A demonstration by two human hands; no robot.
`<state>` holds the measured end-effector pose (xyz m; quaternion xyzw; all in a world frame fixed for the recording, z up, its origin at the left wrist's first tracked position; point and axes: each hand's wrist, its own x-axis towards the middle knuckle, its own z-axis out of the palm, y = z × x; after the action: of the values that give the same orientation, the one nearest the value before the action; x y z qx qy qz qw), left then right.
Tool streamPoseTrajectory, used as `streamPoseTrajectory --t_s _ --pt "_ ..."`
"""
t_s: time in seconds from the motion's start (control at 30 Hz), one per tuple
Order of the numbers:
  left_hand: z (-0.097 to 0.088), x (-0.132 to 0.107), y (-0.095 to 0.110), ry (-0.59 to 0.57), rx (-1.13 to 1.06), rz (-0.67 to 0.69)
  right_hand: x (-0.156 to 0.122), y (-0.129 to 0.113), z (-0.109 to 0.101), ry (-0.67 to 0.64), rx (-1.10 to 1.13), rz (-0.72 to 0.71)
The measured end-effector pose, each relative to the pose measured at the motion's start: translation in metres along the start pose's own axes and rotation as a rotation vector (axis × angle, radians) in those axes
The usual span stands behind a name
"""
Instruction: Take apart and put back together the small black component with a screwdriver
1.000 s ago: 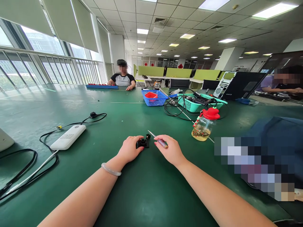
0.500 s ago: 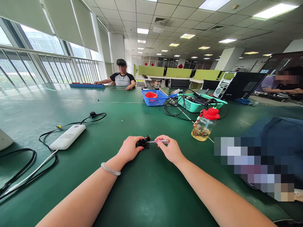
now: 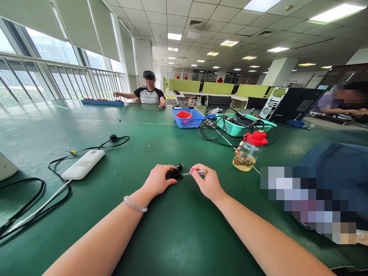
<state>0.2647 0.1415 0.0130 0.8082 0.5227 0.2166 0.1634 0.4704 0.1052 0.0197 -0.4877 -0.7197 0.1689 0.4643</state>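
My left hand (image 3: pixel 160 179), with a pale bangle (image 3: pixel 135 204) at its wrist, is closed around a small black device (image 3: pixel 175 174) on the green table (image 3: pixel 178 237). What kind of device it is I cannot make out; a knobby part sticks up at its far right. In my right hand (image 3: pixel 206 181) is a screwdriver (image 3: pixel 202 172) with a pale purplish handle, pinched between thumb and fingers. Its thin shaft points left, and the tip meets the device's right side.
A white power strip (image 3: pixel 83 165) with black cables lies to the left. Ahead right stand a red-lidded drink bottle (image 3: pixel 245 155), a blue basket (image 3: pixel 188 122) and a green basket (image 3: pixel 234 128) with cables. Dark blue cloth (image 3: pixel 333 168) lies at right. A person (image 3: pixel 149 94) sits across the table.
Both my hands stay at nearly the same spot, the screwdriver still against the black device. The person across has lifted one hand above the blue tray at the far left.
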Motion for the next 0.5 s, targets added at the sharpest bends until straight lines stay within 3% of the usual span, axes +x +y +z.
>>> streamPoseTrajectory --t_s 0.23,0.4,0.5 --pt "-0.0003 -0.0006 0.0014 0.007 0.001 -0.007 -0.0017 -0.0043 -0.0006 -0.061 -0.093 -0.183" --pt "0.0009 -0.0002 0.0007 0.016 0.007 0.006 -0.0038 -0.0078 -0.0015 -0.072 -0.017 -0.353" --pt "0.0019 0.0003 -0.0007 0.022 0.009 0.02 -0.0041 -0.0095 0.0013 -0.136 -0.013 -0.38"
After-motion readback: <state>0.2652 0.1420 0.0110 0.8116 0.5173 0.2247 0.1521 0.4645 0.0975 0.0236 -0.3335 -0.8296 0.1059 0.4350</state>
